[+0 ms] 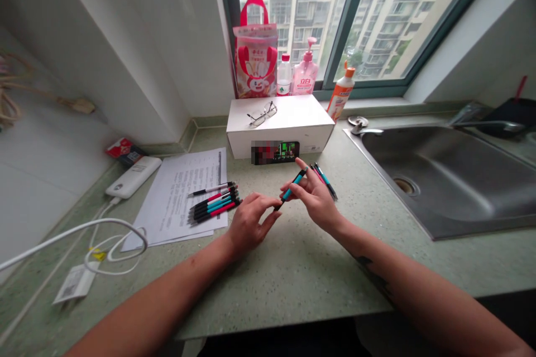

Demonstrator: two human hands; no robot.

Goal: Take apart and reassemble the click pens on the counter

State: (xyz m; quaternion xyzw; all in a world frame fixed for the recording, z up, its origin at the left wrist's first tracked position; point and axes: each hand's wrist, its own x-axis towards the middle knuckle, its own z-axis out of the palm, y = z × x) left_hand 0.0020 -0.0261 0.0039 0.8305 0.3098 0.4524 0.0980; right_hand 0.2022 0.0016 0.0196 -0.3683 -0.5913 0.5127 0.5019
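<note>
A blue and black pen [295,183] slants between my two hands above the counter. My right hand [312,195] grips its upper part between thumb and fingers. The fingertips of my left hand [253,218] pinch its lower black end. Beside my left hand, several pens [215,204] in black, red, blue and white lie in a pile on printed paper sheets [167,195]. Just behind my right hand, a few more pens [324,179] rest on the counter, partly hidden by the fingers.
A phone [288,150] leans against a white box [276,117] with glasses [263,114] on top. A white power bank [133,177] and looped cable [115,251] lie at left. The steel sink [452,178] is at right. Bottles [305,73] stand by the window.
</note>
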